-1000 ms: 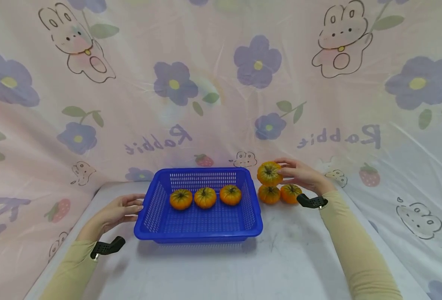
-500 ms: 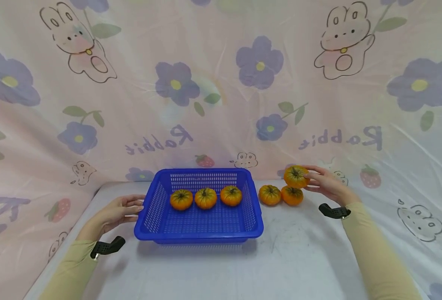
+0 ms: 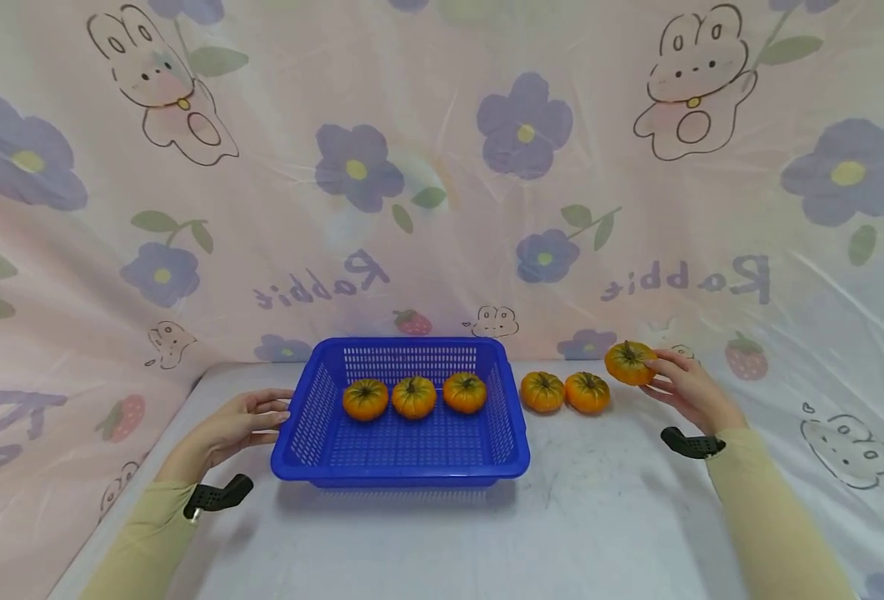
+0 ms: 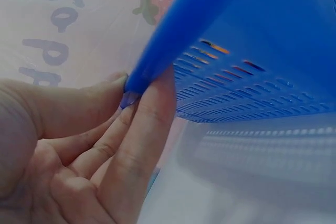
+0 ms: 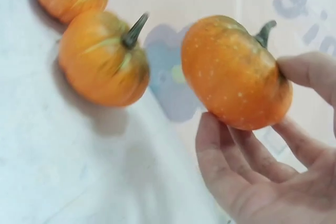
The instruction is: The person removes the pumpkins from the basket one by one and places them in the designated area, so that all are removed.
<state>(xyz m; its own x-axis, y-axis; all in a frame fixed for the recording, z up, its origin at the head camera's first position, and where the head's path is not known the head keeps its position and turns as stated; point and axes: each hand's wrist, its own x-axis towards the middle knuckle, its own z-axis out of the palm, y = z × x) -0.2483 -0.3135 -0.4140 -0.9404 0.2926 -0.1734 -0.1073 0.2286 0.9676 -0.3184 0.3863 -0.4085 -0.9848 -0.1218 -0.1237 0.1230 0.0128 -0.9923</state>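
My right hand point(image 3: 683, 385) holds a small orange pumpkin point(image 3: 630, 363) between thumb and fingers, raised off the table to the right of two others. In the right wrist view this pumpkin point(image 5: 236, 74) shows a short dark stem and pale specks. Two more pumpkins point(image 3: 542, 392) point(image 3: 587, 392) sit side by side on the table. At the left, my left hand point(image 3: 233, 429) pinches the rim of a blue plastic basket point(image 3: 400, 472); its thumb and fingers meet at the rim point(image 4: 157, 51) in the left wrist view. Three pumpkins point(image 3: 414, 397) lie in a row inside the basket.
The basket stands on a white table point(image 3: 442, 542). Behind and at both sides hangs a pale curtain point(image 3: 442, 217) printed with rabbits and flowers. Each wrist wears a black camera point(image 3: 692, 443).
My right hand has carried its pumpkin rightward and a little lower, from above the two table pumpkins to their right. The left hand keeps its place at the basket rim.
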